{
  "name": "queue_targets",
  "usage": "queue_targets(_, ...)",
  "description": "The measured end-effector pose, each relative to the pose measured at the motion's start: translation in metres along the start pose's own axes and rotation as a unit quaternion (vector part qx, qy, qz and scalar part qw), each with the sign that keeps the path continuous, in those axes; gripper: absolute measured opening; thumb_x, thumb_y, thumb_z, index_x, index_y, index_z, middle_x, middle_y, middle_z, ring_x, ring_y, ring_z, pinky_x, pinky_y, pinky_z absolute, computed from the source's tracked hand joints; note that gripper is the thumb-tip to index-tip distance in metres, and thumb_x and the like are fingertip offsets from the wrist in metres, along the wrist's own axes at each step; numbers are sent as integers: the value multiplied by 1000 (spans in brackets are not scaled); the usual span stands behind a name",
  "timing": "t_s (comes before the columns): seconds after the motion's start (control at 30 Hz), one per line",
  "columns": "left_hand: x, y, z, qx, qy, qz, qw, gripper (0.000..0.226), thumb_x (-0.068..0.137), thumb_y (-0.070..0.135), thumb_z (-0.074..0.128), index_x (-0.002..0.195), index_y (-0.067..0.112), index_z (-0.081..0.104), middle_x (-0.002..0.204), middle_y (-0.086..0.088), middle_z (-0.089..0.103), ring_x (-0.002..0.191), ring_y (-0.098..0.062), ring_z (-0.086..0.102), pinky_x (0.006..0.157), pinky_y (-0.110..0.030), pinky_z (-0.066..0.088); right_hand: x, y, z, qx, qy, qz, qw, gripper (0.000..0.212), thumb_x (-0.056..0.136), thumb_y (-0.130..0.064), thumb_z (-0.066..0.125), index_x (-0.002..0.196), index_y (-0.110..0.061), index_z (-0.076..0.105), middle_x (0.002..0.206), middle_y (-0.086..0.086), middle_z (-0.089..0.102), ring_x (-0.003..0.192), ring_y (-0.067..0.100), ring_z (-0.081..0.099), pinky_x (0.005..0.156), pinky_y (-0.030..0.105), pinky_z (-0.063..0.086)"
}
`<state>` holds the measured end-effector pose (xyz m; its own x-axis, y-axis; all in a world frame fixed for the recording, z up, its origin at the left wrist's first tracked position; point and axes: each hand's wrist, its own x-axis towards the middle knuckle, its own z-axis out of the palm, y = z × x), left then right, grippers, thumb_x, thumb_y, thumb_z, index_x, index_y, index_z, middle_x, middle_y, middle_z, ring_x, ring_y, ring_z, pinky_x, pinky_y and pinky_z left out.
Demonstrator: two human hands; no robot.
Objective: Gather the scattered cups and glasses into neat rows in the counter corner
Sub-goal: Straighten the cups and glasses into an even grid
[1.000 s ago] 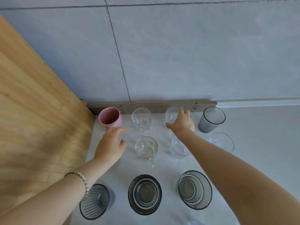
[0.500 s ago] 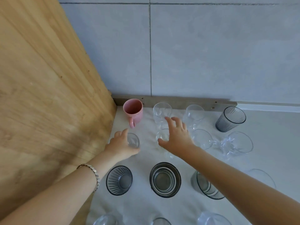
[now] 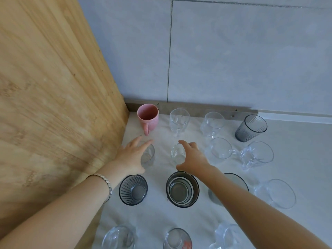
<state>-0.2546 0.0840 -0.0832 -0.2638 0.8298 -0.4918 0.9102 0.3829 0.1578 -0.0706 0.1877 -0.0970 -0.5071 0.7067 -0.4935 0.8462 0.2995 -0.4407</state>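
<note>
1. Glassware stands upright in rows on the white counter (image 3: 296,144), packed toward the corner at centre frame where the wooden side panel (image 3: 53,87) meets the grey tiled wall (image 3: 233,51).
2. Back row, left to right: pink mug (image 3: 148,117) with handle facing the camera, clear handled mug (image 3: 179,121), a second clear mug (image 3: 212,124), grey ribbed tumbler (image 3: 251,128).
3. Second row, right half: two clear cups (image 3: 221,149) and (image 3: 256,155).
4. Third row: dark ribbed tumbler (image 3: 133,189), dark stacked glasses (image 3: 182,188); another dark glass sits partly behind the right forearm.
5. More clear glasses along the bottom edge; one carries a reddish mark (image 3: 186,245), unreadable. No legible writing.
6. Left hand (image 3: 132,155), bracelet (image 3: 106,184) at the wrist, fingers spread and curled loosely around a small clear glass (image 3: 148,156) in the second row; firm grip not certain.
7. Right hand (image 3: 193,158) cups another small clear glass (image 3: 177,153) beside it, thumb below, fingers over the rim, not closed tight.
</note>
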Motion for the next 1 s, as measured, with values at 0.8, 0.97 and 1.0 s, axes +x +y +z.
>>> queue_targets(0.8,14,7,15,-244,79,-226,940,86,66,71,60,134,26,33,127,-8,53,107,-30,58,86,-41,53,8,-4,23,86,92,18,992,94,70,-30,77,147,-24,22,143,1,35,125,28,45,95,39,50)
queue_targets(0.97,23,8,9,-238,88,-207,945,87,67,71,60,136,26,33,130,-7,53,107,-29,59,81,-38,54,8,-2,24,75,91,14,993,94,70,-31,77,146,-23,23,142,3,36,124,28,46,95,40,51)
queue_targets(1.0,24,7,9,-237,87,-206,945,87,67,71,59,136,26,33,130,-7,53,107,-29,59,82,-39,55,7,-2,24,74,94,15,993,94,70,-32,77,146,-23,23,142,3,36,124,28,46,95,40,51)
